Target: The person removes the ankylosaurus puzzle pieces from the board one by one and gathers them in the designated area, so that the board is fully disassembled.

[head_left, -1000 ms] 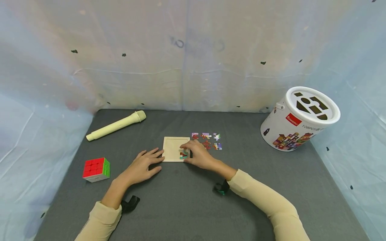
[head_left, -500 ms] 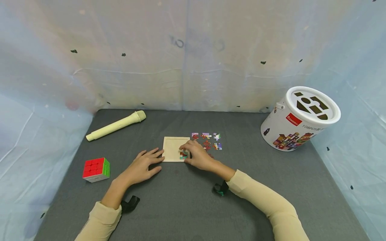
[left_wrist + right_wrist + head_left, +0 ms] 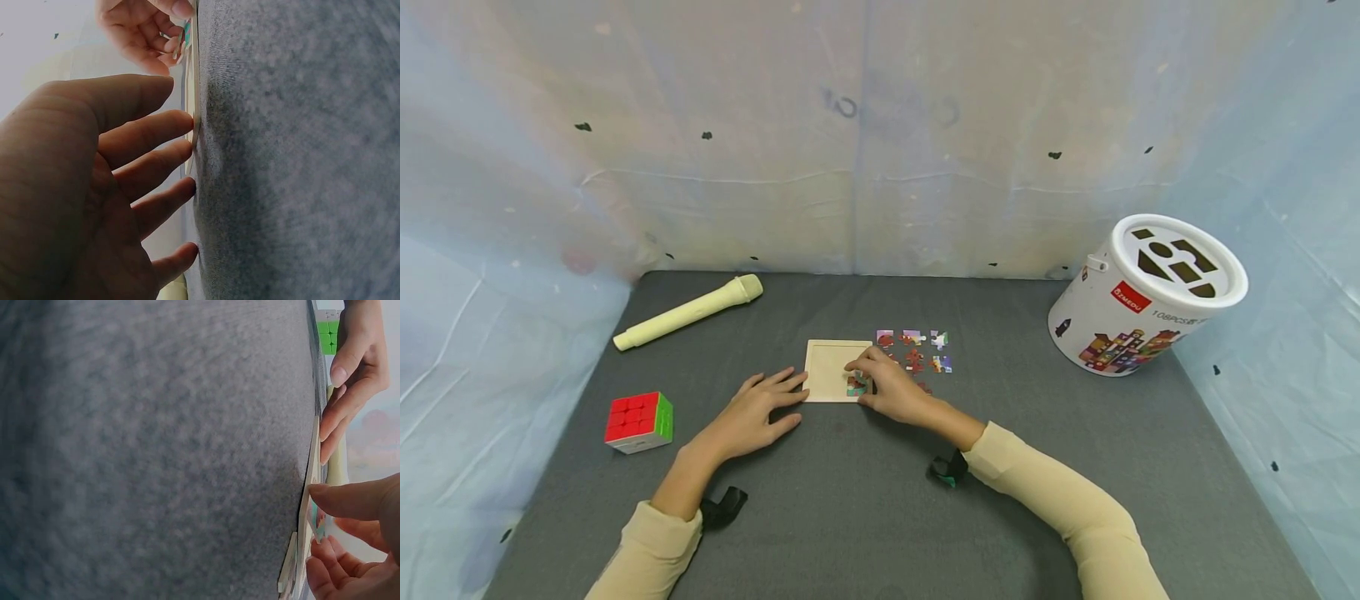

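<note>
A shallow wooden puzzle tray (image 3: 827, 367) lies flat on the dark grey table. My left hand (image 3: 758, 418) rests at the tray's left edge, fingers extended and spread, fingertips at the rim. Over the lower right corner is my right hand (image 3: 897, 390), thumb on the near rim. Its fingers pinch a small jigsaw piece (image 3: 316, 530), which stands tilted in the right wrist view. A teal and red picture patch (image 3: 854, 387) shows in that corner, partly covered by the fingers. Right of the tray lie several loose jigsaw pieces (image 3: 913, 337), some partly hidden behind the right hand.
A red, green and white puzzle cube (image 3: 640, 422) sits left of the left forearm. Behind it lies a pale yellow microphone-shaped stick (image 3: 688, 314). A white bucket (image 3: 1138, 304) with shaped holes in its lid stands at the back right. Pale sheeting (image 3: 760, 217) encloses the table.
My right hand has shifted very slightly left over the tray corner, so more of the loose pieces beside it show. The left hand and the tray have stayed put.
</note>
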Action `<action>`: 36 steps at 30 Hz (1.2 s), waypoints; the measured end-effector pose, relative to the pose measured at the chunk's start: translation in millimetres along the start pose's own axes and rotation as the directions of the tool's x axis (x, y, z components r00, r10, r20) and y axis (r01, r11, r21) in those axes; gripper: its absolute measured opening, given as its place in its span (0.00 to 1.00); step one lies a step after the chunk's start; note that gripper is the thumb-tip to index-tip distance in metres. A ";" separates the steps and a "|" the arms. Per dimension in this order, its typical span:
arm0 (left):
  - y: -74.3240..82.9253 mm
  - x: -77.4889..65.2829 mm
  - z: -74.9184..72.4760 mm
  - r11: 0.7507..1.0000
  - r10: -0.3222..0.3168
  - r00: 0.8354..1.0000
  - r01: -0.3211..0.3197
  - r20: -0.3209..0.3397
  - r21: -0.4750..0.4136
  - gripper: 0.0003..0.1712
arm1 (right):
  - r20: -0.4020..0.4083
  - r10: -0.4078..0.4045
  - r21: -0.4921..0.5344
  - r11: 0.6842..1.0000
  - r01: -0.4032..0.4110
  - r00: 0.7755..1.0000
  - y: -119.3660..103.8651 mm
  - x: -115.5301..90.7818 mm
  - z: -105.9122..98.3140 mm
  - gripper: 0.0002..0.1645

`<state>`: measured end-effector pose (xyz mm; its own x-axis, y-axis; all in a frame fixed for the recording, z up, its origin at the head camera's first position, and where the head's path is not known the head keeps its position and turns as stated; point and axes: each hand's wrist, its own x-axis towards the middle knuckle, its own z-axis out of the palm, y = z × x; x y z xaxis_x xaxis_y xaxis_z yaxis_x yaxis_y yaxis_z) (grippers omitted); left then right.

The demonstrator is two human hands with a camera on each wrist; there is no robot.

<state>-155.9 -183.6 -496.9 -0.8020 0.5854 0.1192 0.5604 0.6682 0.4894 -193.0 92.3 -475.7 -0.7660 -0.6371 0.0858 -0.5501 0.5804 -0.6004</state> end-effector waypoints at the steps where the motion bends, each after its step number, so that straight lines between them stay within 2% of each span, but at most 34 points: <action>1: 0.0 -0.1 -0.1 1.000 0.001 1.000 -0.001 0.000 0.001 0.27 | 0.000 0.002 0.000 1.000 -0.002 1.000 -0.1 0.0 -0.1 0.28; 11: -0.3 0.4 -0.4 1.000 -0.002 1.000 0.002 0.005 0.002 0.27 | -0.038 -0.025 0.006 1.000 0.025 0.999 -0.7 2.3 0.3 0.16; 17: -0.2 -0.2 -0.5 1.000 -0.006 1.000 0.006 0.003 0.002 0.27 | -0.073 -0.022 0.126 0.992 0.032 0.997 1.2 0.2 -0.9 0.12; 22: -0.4 -0.2 0.1 1.000 0.002 1.000 -0.002 0.007 0.001 0.28 | -0.129 -0.015 0.225 0.973 0.043 0.992 11.5 -10.4 -15.1 0.12; 25: -0.3 0.0 0.3 1.000 0.007 1.000 -0.007 0.004 -0.001 0.28 | -0.153 0.032 0.253 0.968 0.008 0.988 24.1 -21.2 -29.8 0.12; 29: -0.6 -0.2 0.5 1.000 0.010 1.000 -0.010 0.002 0.001 0.28 | -0.160 0.106 0.240 0.969 -0.065 0.981 42.8 -39.0 -48.2 0.12; 36: 0.4 -0.1 0.3 1.000 0.013 1.000 -0.013 -0.001 0.004 0.28 | -0.123 0.183 0.251 0.957 -0.147 0.975 63.6 -68.8 -65.3 0.10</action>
<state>-155.5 -183.2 -497.0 -0.7949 0.5934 0.1266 0.5716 0.6624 0.4843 -197.0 206.2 -467.8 -0.8885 -0.4531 0.0719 -0.3300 0.5222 -0.7864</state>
